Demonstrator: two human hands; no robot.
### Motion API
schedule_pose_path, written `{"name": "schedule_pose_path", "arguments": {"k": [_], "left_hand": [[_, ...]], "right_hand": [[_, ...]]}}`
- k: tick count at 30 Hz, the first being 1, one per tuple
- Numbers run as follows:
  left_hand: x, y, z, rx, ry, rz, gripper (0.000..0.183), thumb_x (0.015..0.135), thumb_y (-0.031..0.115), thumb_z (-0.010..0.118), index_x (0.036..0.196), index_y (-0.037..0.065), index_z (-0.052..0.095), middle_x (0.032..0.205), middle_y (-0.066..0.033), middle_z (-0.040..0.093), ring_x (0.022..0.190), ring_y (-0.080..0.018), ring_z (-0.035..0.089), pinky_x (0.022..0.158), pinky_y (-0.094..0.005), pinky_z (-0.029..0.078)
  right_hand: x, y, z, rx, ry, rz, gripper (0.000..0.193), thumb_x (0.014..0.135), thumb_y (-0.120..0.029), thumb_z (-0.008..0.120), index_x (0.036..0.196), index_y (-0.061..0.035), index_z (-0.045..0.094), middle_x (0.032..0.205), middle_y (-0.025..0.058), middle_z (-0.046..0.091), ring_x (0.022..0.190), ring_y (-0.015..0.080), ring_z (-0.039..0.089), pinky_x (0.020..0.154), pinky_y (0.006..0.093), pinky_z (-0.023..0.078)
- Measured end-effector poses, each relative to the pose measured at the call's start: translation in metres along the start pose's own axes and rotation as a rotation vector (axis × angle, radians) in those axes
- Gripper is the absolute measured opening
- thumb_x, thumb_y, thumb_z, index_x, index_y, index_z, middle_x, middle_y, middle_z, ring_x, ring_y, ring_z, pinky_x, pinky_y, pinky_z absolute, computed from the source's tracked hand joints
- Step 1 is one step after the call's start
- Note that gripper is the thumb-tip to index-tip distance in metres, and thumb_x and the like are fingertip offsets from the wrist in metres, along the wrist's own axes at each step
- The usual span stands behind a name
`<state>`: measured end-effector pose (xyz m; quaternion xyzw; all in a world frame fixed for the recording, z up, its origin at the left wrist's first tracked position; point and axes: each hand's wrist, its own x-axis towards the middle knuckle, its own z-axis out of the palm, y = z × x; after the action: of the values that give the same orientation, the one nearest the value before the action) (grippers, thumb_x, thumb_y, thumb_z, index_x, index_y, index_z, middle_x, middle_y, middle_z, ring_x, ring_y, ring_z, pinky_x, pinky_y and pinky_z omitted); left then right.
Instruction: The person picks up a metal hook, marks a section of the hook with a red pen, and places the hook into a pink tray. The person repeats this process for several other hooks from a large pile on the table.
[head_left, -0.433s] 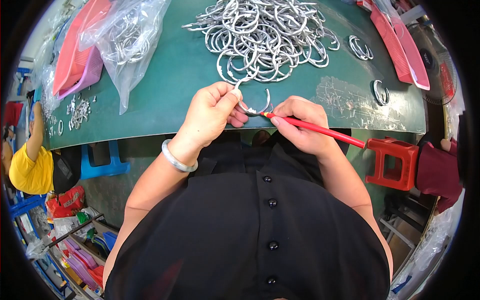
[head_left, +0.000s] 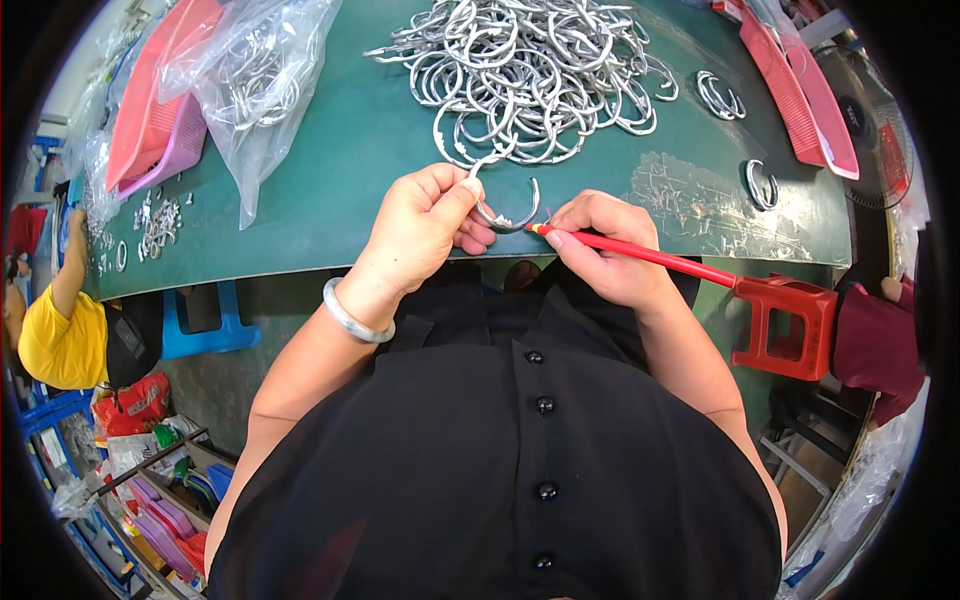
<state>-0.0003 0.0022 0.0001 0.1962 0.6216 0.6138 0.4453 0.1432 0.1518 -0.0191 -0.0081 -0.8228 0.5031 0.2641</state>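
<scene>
My left hand (head_left: pixel 425 220) pinches a silvery open bangle (head_left: pixel 537 195) between thumb and fingers, just over the table's near edge. The bangle's gap faces away from me, and small raised bumps show on its near curve. A slim red pen-like tool (head_left: pixel 650 256) with a yellow band near its tip is gripped in my right hand (head_left: pixel 608 245). Its tip is at the bangle's near right curve; whether it touches cannot be made out. Just beyond my left hand lies a large heap of silvery open bangles (head_left: pixel 540 70).
Two bangles (head_left: pixel 763 186) and more (head_left: pixel 720 96) lie apart at the right on the green table (head_left: pixel 340 220). Pink baskets (head_left: pixel 800 100) flank it. A clear bag (head_left: pixel 255 100) holds more rings; small metal pieces (head_left: pixel 158 228) lie left. Other people sit at both sides; a red stool (head_left: pixel 785 328) stands right.
The red tool has shifted slightly to the right, and its back end has swung up a little. My left hand and the bangle have stayed nearly still.
</scene>
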Motion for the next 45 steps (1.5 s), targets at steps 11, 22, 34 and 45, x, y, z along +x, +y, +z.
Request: {"name": "schedule_pose_path", "arguments": {"k": [11,22,34,45], "left_hand": [[0.000,0.000,0.000,-0.014,-0.003,-0.001,0.020,0.090,0.017,0.046,0.079,0.001,0.053,0.070,-0.0068,0.059,0.056,-0.0116,0.058,0.052,-0.0219,0.048],[-0.002,0.000,-0.010,-0.139,-0.086,0.005,0.020,0.090,0.019,0.046,0.080,0.003,0.053,0.071,-0.0064,0.059,0.056,-0.0122,0.058,0.051,-0.0223,0.048],[-0.003,-0.004,-0.012,-0.240,-0.131,0.059,0.018,0.089,0.021,0.047,0.084,0.004,0.052,0.075,-0.0069,0.060,0.058,-0.0122,0.059,0.052,-0.0228,0.048],[-0.002,-0.005,-0.008,-0.239,-0.153,0.047,0.019,0.091,0.020,0.045,0.085,0.003,0.053,0.074,-0.0071,0.060,0.060,-0.0123,0.060,0.054,-0.0224,0.049]], "right_hand": [[0.001,-0.001,0.001,-0.038,-0.007,-0.023,0.007,0.070,-0.005,0.064,0.071,-0.0026,0.057,0.066,0.0082,0.057,0.059,0.0199,0.055,0.052,0.0279,0.043],[-0.002,-0.007,-0.002,0.313,0.211,0.232,0.014,0.086,-0.010,0.052,0.096,-0.0007,0.055,0.081,0.0080,0.062,0.069,0.0113,0.056,0.066,0.0229,0.046],[0.002,-0.006,0.004,0.340,0.190,0.275,0.021,0.081,-0.004,0.058,0.102,-0.0010,0.055,0.082,0.0049,0.060,0.078,0.0095,0.056,0.072,0.0223,0.044],[0.002,-0.004,0.007,0.445,0.202,0.335,0.024,0.077,0.004,0.059,0.100,-0.0013,0.056,0.087,0.0045,0.060,0.080,0.0084,0.056,0.073,0.0216,0.045]]}}
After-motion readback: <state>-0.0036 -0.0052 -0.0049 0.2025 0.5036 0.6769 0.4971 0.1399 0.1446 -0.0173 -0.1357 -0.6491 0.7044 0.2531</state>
